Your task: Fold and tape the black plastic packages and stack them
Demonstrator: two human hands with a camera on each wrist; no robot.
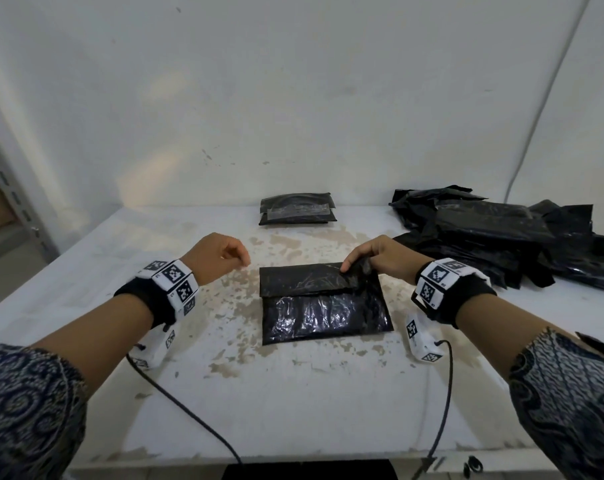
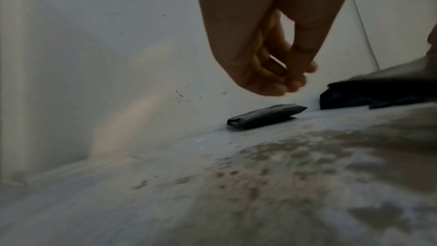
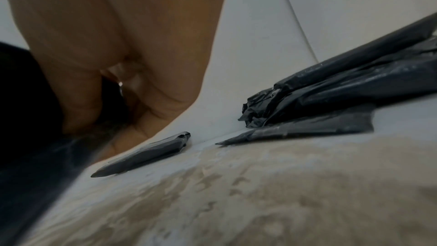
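Note:
A black plastic package [image 1: 324, 306] lies flat in the middle of the white table [image 1: 293, 403], its top flap folded down over the body. My right hand [image 1: 357, 263] pinches the flap's upper right corner; in the right wrist view the fingers of that hand [image 3: 111, 124] close on dark plastic [image 3: 35, 156]. My left hand [image 1: 229, 256] hovers just left of the package, apart from it, its fingers curled in with the thumb against the fingertips [image 2: 290, 79] and nothing visible in them. A taped, folded stack of packages [image 1: 297, 210] [image 2: 267, 116] [image 3: 146, 154] sits at the back by the wall.
A loose pile of unfolded black packages [image 1: 501, 233] [image 2: 378, 91] [image 3: 343, 89] fills the table's right rear. Cables [image 1: 189, 410] trail from both wrists over the front edge. A metal shelf frame [image 1: 2, 188] stands at far left. The wall runs right behind the table.

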